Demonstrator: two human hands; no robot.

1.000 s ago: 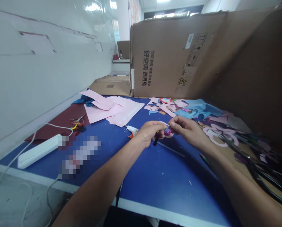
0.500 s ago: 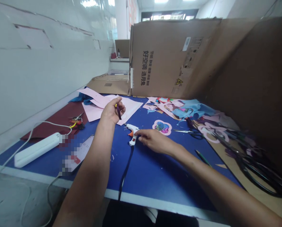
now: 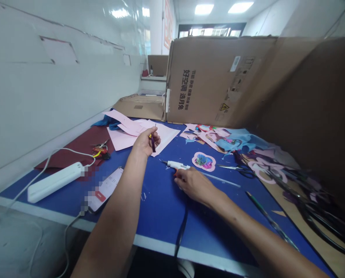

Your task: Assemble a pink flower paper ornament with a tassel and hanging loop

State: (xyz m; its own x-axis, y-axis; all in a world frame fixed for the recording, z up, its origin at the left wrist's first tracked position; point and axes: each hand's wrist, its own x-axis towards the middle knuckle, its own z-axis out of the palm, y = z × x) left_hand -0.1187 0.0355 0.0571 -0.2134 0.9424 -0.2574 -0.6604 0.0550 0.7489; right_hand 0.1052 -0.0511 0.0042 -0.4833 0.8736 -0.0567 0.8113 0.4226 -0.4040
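My left hand (image 3: 145, 142) is raised above the pale pink paper, fingers closed on a small dark purple strip (image 3: 153, 144). A bit of yellow shows by its fingertips. My right hand (image 3: 196, 184) is wrapped round a white hot glue gun (image 3: 178, 165) with an orange trigger, its nozzle pointing left. A clear glue stick (image 3: 223, 180) sticks out behind it, and a black cord (image 3: 183, 227) runs down over the table edge. Just beyond the gun lies a pink-rimmed flower-shaped piece (image 3: 204, 161) with a blue and purple middle.
Left are a white power strip (image 3: 55, 182), a phone (image 3: 105, 191) and red-yellow pliers-like tools (image 3: 101, 150) on maroon cloth (image 3: 62, 156). Right lie small scissors (image 3: 244, 172), a green pencil (image 3: 256, 202), large black-handled shears (image 3: 320, 220) and fabric scraps (image 3: 242, 139). A cardboard box (image 3: 207, 85) stands behind.
My right hand has closed round the glue gun and turned it from upright to lying leftward, a little to the right. My left hand still holds the purple strip. The view has shifted slightly.
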